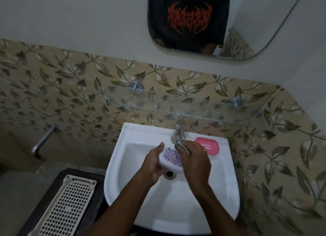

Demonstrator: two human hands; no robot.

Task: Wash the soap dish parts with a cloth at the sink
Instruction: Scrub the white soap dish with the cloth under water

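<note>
fingers [159, 171] gripping soap dish lid [172, 159], cloth [184, 147] beside

The white soap dish part [170, 159] is an oval shell with rounded corners, its upper face printed with a purple ornamental pattern around a pale round emblem. It is tilted over the basin of the white sink [176, 209], above the drain, gripped along its near edge by the left hand [153, 163]. The cloth [183, 146], pale with dark stripes, is bunched in the right hand [195, 161] and touches the far right edge of the white part. The pink soap dish part [210, 145], a flat rounded tray with rows of small holes in its middle, lies on the sink's back right rim, apart from the other part.
</note>
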